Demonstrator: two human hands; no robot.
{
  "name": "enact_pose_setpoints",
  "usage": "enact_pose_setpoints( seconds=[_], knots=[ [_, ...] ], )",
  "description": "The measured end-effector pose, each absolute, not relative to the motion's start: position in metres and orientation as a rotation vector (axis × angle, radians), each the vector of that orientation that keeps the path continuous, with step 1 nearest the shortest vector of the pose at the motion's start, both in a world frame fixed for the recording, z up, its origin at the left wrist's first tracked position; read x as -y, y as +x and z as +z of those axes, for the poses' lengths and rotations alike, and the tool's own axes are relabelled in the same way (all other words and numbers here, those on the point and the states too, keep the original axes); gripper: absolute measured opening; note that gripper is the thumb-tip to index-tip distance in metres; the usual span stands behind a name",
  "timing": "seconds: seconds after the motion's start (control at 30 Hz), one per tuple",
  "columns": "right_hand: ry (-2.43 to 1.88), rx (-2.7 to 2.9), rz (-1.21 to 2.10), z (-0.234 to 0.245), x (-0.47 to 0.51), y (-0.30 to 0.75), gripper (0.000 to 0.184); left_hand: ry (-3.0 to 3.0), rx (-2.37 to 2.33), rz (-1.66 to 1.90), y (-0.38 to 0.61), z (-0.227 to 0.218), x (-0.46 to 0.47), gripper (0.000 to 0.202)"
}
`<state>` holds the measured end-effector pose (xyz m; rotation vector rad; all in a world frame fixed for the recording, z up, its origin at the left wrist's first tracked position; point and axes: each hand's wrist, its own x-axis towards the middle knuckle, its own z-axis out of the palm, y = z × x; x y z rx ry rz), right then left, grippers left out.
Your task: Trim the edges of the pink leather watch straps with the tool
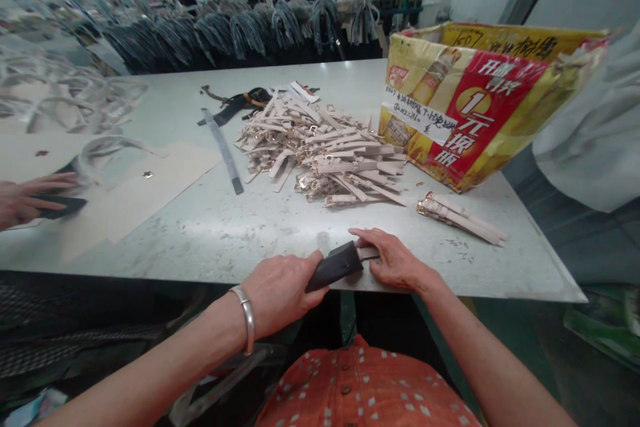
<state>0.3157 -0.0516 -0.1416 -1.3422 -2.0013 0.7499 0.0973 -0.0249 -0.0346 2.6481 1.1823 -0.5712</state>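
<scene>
My left hand [283, 290] is closed around the handle of a black tool [334, 265] at the near edge of the white table [215, 230]. The tool's head rests on a small beige strap piece [369, 253]. My right hand [393, 259] lies on that strap with fingers pressed down, holding it flat. A silver bangle [246, 317] sits on my left wrist. A big heap of beige straps with gold buckles [325, 153] lies in the middle of the table. A small bundle of the same straps [460, 215] lies to the right.
A torn red and yellow cardboard box [480, 103] stands at the right of the table. A grey strip [223, 150] and black straps [240, 103] lie further back. Another person's hand [27, 200] holds a dark tool at the left edge. Racks of dark straps [240, 30] fill the background.
</scene>
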Motion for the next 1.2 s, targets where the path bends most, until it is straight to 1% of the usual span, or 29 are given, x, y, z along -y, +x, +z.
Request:
enact_pose_setpoints(
  seconds=[0.23,0.43,0.53,0.7,0.77,0.97,1.2],
  knots=[
    [-1.36,2.018,0.722,-0.143,0.051,0.317,0.078,2.64,-1.182,-0.524,0.112,-0.038,0.023,0.029],
    [-1.352,1.912,0.779,-0.14,0.052,0.316,0.077,2.526,-1.232,-0.4,0.093,-0.042,0.009,0.027],
    [-1.348,1.896,0.74,-0.141,0.052,0.314,0.067,2.491,-1.219,-0.416,0.086,-0.04,0.002,0.029],
    [-1.359,1.941,0.554,-0.146,0.051,0.308,0.032,2.496,-1.204,-0.458,0.089,-0.036,-0.008,0.03],
    [-1.363,1.948,0.55,-0.147,0.05,0.308,0.024,2.524,-1.187,-0.461,0.095,-0.035,-0.01,0.03],
    [-1.335,1.921,0.629,-0.146,0.049,0.312,0.02,2.53,-1.159,-0.432,0.113,-0.035,-0.019,0.03],
    [-1.382,1.885,0.693,-0.147,0.049,0.312,0.022,2.196,-1.249,-0.325,0.102,-0.043,-0.025,0.035]
  ],
)
